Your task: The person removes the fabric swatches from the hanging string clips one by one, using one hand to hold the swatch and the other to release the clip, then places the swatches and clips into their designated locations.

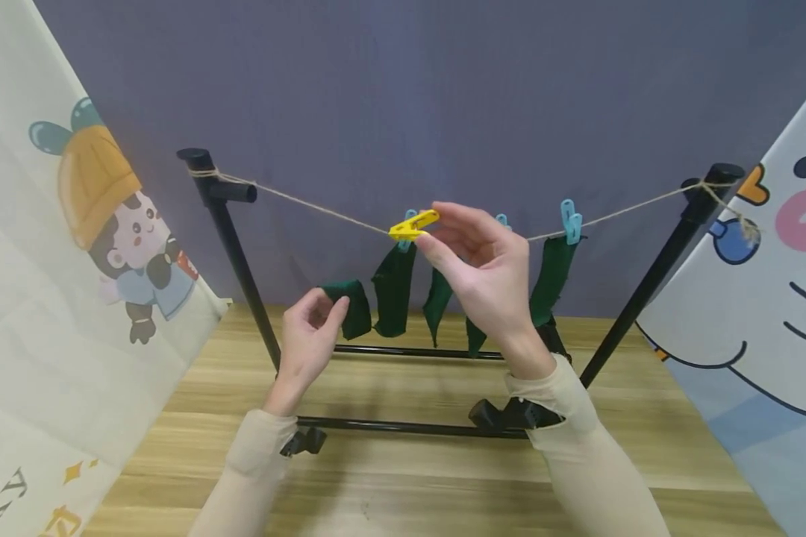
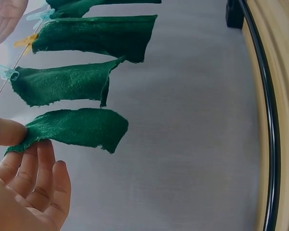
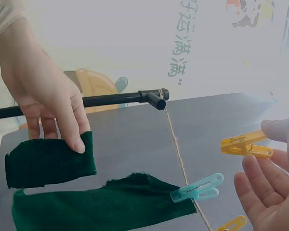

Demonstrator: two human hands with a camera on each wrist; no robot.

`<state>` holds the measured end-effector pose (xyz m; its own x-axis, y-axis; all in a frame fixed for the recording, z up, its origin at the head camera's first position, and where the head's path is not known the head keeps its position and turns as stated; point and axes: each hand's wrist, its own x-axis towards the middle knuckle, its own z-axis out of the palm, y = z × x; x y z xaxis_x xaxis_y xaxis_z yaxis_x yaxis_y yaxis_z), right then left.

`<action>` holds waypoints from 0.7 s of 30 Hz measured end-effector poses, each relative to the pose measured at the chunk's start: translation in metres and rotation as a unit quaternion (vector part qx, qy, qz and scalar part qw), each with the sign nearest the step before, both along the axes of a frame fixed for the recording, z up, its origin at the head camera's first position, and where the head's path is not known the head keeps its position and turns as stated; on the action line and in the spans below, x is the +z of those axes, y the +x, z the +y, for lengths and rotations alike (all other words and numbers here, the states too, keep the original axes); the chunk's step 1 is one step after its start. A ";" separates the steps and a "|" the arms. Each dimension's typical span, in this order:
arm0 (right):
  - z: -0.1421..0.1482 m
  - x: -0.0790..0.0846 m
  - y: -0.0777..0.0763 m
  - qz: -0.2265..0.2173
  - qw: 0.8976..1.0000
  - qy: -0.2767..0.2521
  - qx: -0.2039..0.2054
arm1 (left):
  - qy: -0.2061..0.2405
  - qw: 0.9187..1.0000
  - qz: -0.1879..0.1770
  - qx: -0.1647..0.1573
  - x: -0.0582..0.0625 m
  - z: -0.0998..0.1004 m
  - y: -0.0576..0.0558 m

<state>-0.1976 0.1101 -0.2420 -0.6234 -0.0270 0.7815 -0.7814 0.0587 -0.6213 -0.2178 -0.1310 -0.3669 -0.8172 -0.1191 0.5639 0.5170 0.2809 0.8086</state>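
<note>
My left hand (image 1: 309, 339) pinches a small dark green cloth (image 1: 357, 309) by its upper edge, between thumb and fingers. The cloth hangs just below the twine line (image 1: 309, 203), apart from it, as the left wrist view also shows. Held up near the line, a yellow clothespin (image 1: 413, 225) is between the thumb and fingertips of my right hand (image 1: 490, 280). The right wrist view shows that clothespin (image 3: 241, 144) with nothing in its jaws. Several green cloths (image 1: 394, 294) hang from the line by light blue clothespins (image 1: 571, 222) and a yellow clothespin (image 2: 27, 42).
The line runs between the posts of a black rack; the left post (image 1: 238, 261) and right post (image 1: 651, 294) rise above a wooden tabletop (image 1: 403, 485). Low crossbars (image 1: 416, 427) span the rack. A grey-blue backdrop (image 1: 403, 97) stands behind, with printed cartoon panels (image 1: 33, 298) at the sides.
</note>
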 end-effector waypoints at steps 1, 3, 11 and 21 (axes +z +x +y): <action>0.000 -0.002 0.001 -0.003 1.000 -0.001 0.001 | -0.002 1.000 0.000 0.000 0.000 0.000 0.001; 0.001 -0.006 0.001 -0.012 1.000 -0.001 0.004 | -0.003 1.000 -0.001 -0.001 -0.001 -0.001 0.001; 0.004 -0.026 0.001 -0.045 0.999 -0.009 0.008 | 0.004 1.000 -0.021 -0.001 -0.005 -0.002 0.003; 0.011 -0.047 0.005 -0.049 0.998 -0.011 0.023 | -0.005 1.000 -0.029 -0.002 -0.011 -0.001 0.002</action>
<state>-0.1929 0.1207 -0.2895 -0.6955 -0.0419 0.7173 -0.7182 0.0099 -0.6958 -0.2154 -0.1321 -0.3778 -0.8490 -0.1104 0.5167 0.4703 0.2880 0.8342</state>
